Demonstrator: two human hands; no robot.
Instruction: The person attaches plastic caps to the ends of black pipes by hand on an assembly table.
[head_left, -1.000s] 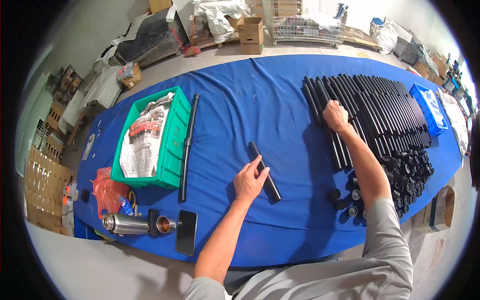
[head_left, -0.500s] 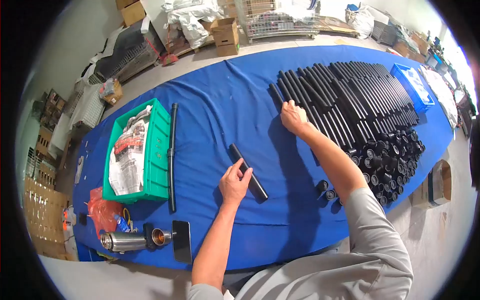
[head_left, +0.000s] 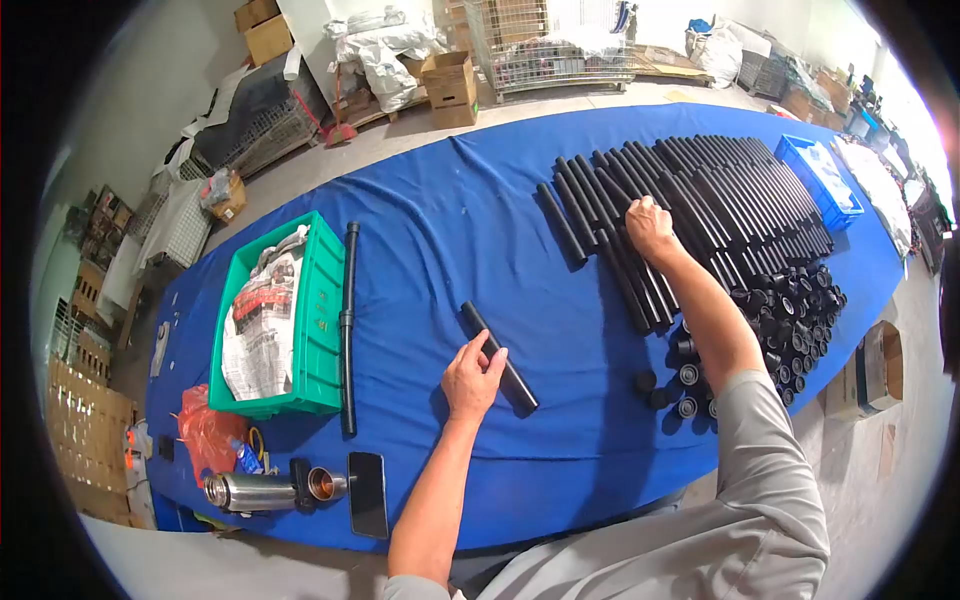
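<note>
My left hand [head_left: 473,378] rests on a single black tube [head_left: 515,382] lying on the blue cloth, its index finger and thumb apart against the tube's side. My right hand [head_left: 650,225] reaches into the rows of black tubes [head_left: 740,185], fingers curled at one of them; the fingertips are partly hidden. Left of the rows, one loose tube [head_left: 560,222] lies slanted. Black round caps [head_left: 790,320] are heaped below the rows, with a few strays [head_left: 688,375] beside my right forearm.
On the left stand a green crate [head_left: 325,330] with newspaper and a long jointed black tube [head_left: 348,330]. A steel flask [head_left: 250,492], a cup [head_left: 322,484], a phone [head_left: 368,495] and a red plastic bag [head_left: 208,430] lie near the front edge. A blue bin [head_left: 845,215] stands far right.
My right hand has let go of the leftmost tube, which now lies apart from the rows, and moved right onto other tubes. The left hand stays on its tube. The view shifted slightly.
</note>
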